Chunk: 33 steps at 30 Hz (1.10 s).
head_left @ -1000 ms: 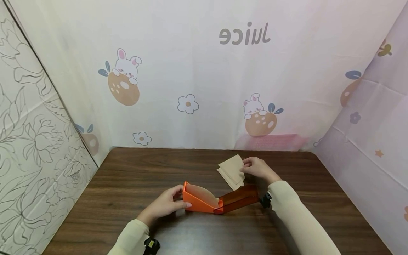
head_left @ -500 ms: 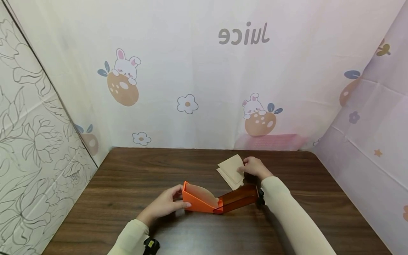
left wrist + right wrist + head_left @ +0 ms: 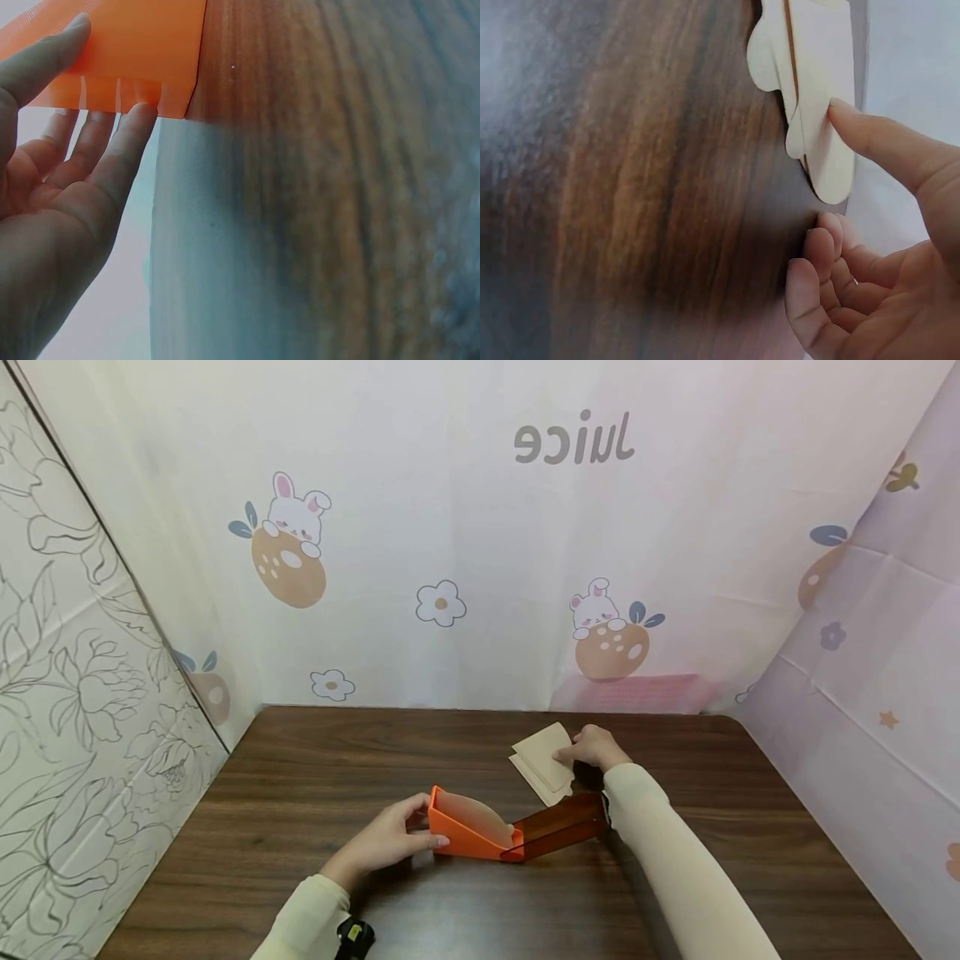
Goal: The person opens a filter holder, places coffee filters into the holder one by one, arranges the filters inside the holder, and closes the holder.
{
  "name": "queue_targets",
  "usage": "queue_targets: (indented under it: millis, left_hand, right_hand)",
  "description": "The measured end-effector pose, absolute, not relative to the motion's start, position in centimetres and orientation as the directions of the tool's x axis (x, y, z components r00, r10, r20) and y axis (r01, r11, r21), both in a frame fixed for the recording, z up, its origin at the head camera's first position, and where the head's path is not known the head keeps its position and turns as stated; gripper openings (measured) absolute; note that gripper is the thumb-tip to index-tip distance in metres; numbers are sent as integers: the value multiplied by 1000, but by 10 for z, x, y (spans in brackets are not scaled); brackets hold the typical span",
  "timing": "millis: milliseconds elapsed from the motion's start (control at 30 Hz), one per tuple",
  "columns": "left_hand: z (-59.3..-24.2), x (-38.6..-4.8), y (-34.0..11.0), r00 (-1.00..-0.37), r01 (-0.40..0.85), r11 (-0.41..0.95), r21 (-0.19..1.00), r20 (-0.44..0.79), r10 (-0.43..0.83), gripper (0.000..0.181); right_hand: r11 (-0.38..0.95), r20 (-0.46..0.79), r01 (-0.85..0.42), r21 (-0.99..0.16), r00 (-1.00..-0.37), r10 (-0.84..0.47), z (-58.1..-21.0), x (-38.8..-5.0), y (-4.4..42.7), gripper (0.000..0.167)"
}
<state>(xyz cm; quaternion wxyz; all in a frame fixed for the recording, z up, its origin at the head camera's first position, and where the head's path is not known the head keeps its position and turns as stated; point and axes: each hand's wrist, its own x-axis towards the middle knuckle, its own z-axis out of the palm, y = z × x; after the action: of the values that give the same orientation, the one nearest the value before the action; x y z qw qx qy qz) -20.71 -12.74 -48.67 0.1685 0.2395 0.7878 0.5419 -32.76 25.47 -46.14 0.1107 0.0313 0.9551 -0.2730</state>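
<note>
"What does the left hand (image 3: 384, 837) hold?"
"An orange holder (image 3: 462, 841), between thumb and slightly bent fingers."
"And the right hand (image 3: 596, 747)?"
"Fingers loosely curled, gripping nothing; thumb touching tan papers (image 3: 541, 757) just left of them."

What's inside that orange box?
A tan piece with a curved edge shows above the sloped side of the orange box. That side covers its lower part, so I can't see the bottom or tell how many pieces there are.

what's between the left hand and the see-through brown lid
The orange holder, with tan paper inside: in the head view, the left hand grips one end and the see-through brown lid meets the other.
</note>
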Motion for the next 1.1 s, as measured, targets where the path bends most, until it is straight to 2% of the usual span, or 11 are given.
queue_targets:
  millis: [200, 433, 900, 1100]
  left_hand:
    - [-486, -208, -128, -828, 202, 302, 932, -2, 561, 31]
    - [-487, -208, -128, -828, 196, 298, 934, -5, 560, 31]
    - [-487, -208, -128, -828, 199, 300, 933, -3, 560, 30]
    - [-488, -208, -127, -829, 196, 300, 934, -5, 559, 31]
  right_hand:
    - [840, -254, 166, -516, -967, 34, -458, -329, 250, 58]
    - [825, -287, 200, -528, -957, 48, -464, -334, 252, 62]
    - [841, -235, 107, -530, -972, -24, -460, -327, 253, 53]
    - [826, -229, 109, -554, -973, -25, -463, -327, 257, 51]
